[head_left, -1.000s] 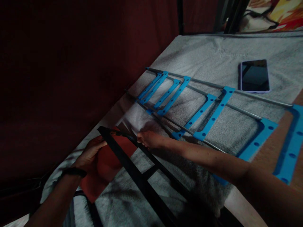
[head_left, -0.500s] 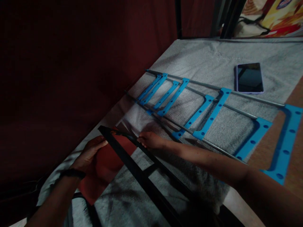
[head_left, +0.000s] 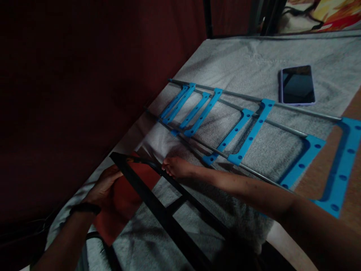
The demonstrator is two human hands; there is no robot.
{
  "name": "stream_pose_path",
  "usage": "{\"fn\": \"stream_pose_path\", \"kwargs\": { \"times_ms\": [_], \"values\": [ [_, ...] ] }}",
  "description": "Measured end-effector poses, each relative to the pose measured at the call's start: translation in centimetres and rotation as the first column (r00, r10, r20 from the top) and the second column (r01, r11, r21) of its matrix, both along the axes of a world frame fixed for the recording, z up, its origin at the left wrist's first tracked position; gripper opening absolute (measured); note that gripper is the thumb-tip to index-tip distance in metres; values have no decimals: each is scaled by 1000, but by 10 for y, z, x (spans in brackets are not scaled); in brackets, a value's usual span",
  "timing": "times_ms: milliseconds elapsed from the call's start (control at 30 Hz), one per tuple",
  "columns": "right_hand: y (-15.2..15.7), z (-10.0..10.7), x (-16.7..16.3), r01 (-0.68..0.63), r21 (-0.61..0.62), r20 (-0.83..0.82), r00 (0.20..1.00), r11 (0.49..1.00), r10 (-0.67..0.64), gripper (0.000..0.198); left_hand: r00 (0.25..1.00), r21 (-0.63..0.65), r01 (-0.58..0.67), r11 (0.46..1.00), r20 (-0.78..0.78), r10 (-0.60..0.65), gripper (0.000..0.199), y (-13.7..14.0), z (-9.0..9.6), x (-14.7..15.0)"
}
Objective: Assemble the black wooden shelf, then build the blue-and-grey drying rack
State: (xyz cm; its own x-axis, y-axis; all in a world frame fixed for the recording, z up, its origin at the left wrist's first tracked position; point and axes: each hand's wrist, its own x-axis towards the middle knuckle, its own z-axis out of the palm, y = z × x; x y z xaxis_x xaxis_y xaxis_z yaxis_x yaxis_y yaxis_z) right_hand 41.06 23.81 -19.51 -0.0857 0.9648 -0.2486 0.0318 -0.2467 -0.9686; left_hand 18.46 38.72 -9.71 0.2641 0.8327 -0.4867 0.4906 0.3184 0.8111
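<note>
A black ladder-like frame [head_left: 158,205], two long bars joined by a crosspiece, slants from the lower right up to a curved end in front of me. Its far end is beside my left hand [head_left: 105,184], whose fingers close at the left bar, partly hidden behind it. Under that hand and the frame's end lies an orange-red sheet [head_left: 124,210]. My right hand [head_left: 177,167] is closed in a pinch at the right bar, close to the curved end. A small glint shows at its fingertips; what they pinch is too small to make out.
A rack of grey metal rods with blue plastic brackets [head_left: 251,139] lies on the grey blanket [head_left: 239,64] to the right. Beyond it rests a phone [head_left: 298,84]. A dark red curtain [head_left: 98,75] hangs along the left side.
The view has shifted slightly, so the rack and phone sit a little higher. The frame's far end appears slightly further left. Both hands stay at about the same places on it.
</note>
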Motion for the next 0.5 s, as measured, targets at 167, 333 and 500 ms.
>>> {"fn": "stream_pose_path", "kwargs": {
  "times_ms": [167, 333, 500],
  "values": [
    [-1, 7, 6, -28, 83, 151, 988, 996, 16, 26, 992, 133, 120, 984, -49, -115, 61, 2, -1, -3],
    [0, 10, 10, -49, 209, 311, 950, 977, -19, 26, 991, 38, 134, 990, -33, -132, 59, -6, 8, 1],
    [2, 11, 9, -72, 138, 280, 960, 988, 31, 23, 999, 9, 36, 999, -3, -36, 60, -8, 10, 6]
  ]
}}
